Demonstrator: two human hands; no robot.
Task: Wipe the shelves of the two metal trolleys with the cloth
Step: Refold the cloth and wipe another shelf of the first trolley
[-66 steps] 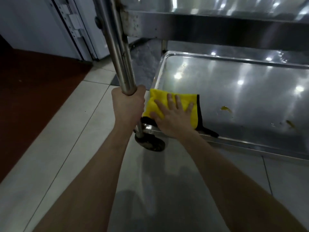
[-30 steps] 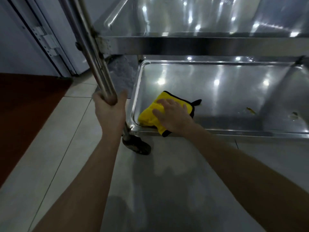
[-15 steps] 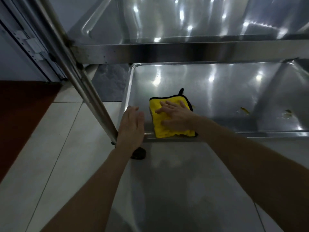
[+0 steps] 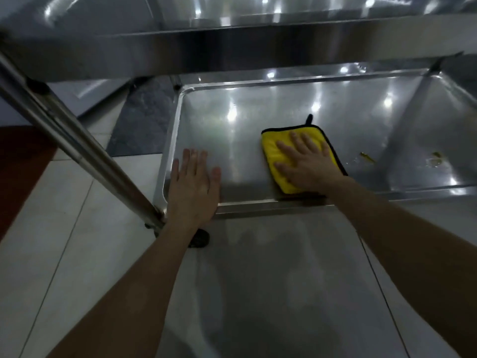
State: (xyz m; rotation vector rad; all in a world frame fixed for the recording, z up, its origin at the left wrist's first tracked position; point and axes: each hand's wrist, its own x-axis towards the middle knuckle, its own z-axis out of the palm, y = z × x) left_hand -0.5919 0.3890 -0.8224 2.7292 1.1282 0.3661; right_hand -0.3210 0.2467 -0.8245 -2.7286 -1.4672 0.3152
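Two hands lie flat on the bottom shelf (image 4: 258, 104): my right hand (image 4: 308, 165) presses the yellow cloth (image 4: 273, 151), my left hand (image 4: 193, 187) rests open, center-left, holding nothing.

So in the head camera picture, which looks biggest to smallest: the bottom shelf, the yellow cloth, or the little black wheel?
1. bottom shelf
2. yellow cloth, partly under the right hand
3. black wheel, mostly hidden by the arm

The left hand (image 4: 192, 188) has left the post (image 4: 77, 148) and lies flat at frame centre-left; the right hand (image 4: 307, 166) slid the cloth (image 4: 273, 148) rightward.
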